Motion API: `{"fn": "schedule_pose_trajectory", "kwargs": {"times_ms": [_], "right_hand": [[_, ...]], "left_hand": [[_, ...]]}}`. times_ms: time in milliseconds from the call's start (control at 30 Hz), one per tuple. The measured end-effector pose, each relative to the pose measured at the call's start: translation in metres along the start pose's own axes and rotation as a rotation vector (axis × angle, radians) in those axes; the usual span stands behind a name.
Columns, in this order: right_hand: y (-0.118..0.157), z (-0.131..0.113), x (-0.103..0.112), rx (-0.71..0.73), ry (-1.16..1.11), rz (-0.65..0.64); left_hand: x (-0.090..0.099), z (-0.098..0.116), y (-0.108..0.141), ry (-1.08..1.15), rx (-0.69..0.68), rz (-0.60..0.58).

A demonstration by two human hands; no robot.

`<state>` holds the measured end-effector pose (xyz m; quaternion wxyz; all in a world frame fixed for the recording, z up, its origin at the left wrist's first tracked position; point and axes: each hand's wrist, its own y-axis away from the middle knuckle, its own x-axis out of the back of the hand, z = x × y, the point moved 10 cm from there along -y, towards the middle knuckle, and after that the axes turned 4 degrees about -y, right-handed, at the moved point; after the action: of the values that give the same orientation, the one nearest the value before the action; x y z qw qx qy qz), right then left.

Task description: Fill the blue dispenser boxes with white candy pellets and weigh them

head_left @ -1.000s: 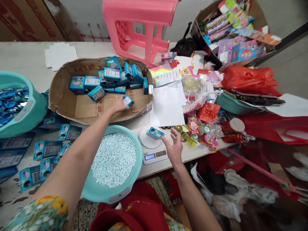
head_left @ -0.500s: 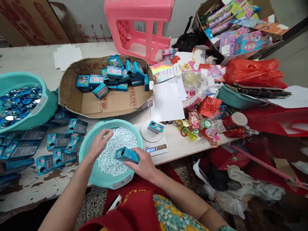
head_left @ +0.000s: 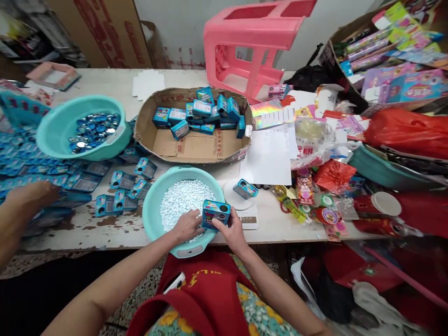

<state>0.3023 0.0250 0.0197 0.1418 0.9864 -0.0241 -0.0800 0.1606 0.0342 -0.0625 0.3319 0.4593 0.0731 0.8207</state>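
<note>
My right hand [head_left: 233, 233] grips a small blue printed box [head_left: 216, 214] with a dark round hole in its top, held upright over the right rim of a turquoise basin [head_left: 154, 196]. The basin holds many small pale candies [head_left: 185, 198]. Down among them, my left hand [head_left: 189, 225] has its fingers curled and partly hidden, close beside the box. Another blue box [head_left: 246, 188] lies on the round plate of a white digital scale [head_left: 251, 222], just right of the basin.
A cut-down carton [head_left: 192, 149] holds several blue boxes. More boxes [head_left: 122, 179] stand left of the basin. A second basin [head_left: 52, 135] contains shiny blue caps. Another person's hand [head_left: 33, 196] is at the far left. A pink stool [head_left: 252, 28] and clutter stand behind and right.
The view has swung left. My left hand has gone from above the basin's left side down into the candies. My right hand has turned the box upright. Another person's hand has appeared.
</note>
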Motion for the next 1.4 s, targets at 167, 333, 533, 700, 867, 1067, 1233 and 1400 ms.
{"fn": "schedule_pose_trajectory", "kwargs": {"times_ms": [167,333,533,700,867,1067,1233,1400], "right_hand": [[-0.011,-0.006,-0.010,0.017,0.018,-0.043],[-0.016,-0.001,-0.025,-0.221,-0.296,-0.187],[-0.015,-0.016,-0.042,-0.382,-0.403,-0.381],[-0.009,-0.007,-0.049,-0.440,-0.413,-0.350],[0.005,0.000,-0.068,-0.548,-0.539,-0.429],[0.006,0.013,-0.068,-0.558,-0.537,-0.487],[-0.009,0.012,-0.072,-0.374,-0.428,-0.458],[-0.013,0.028,-0.086,-0.387,-0.298,-0.353]], "left_hand": [[0.024,-0.061,0.021,0.604,0.378,0.266],[0.024,-0.076,0.023,1.269,0.438,0.322],[0.028,-0.056,0.025,1.947,0.365,0.224],[0.031,-0.044,0.021,2.063,0.335,0.202],[-0.001,-0.047,0.010,2.091,0.541,0.122],[0.024,-0.045,0.015,2.033,0.461,0.216],[0.093,-0.013,0.033,1.971,0.240,0.388],[0.121,0.010,0.035,1.966,0.194,0.491]]}}
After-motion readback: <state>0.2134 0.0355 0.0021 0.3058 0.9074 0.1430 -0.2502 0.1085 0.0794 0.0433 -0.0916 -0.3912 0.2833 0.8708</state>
